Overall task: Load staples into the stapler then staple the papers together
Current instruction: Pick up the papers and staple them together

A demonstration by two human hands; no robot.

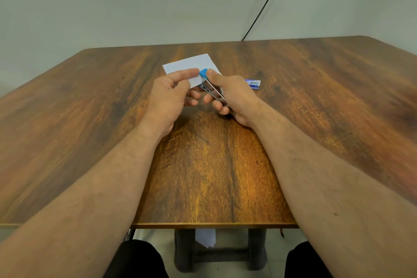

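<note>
The right hand (pixel 234 95) curls its fingers (pixel 220 107) around the stapler (pixel 211 87), held above the counter (pixel 203 165) with its blue cap (pixel 203 73) raised and the metal magazine exposed. The left hand (pixel 169 95) pinches thumb and forefinger at the cap's tip. The papers (pixel 191 65) lie just behind the hands; the staple box (pixel 253 83) rests on the counter beside the right hand.

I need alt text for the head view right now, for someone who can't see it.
Both hands hold a small stapler with a blue cap above a wooden table: the right hand grips its metal body, and the left hand has fingertips at the cap. White papers lie just behind the hands, and a staple box lies to their right.
</note>
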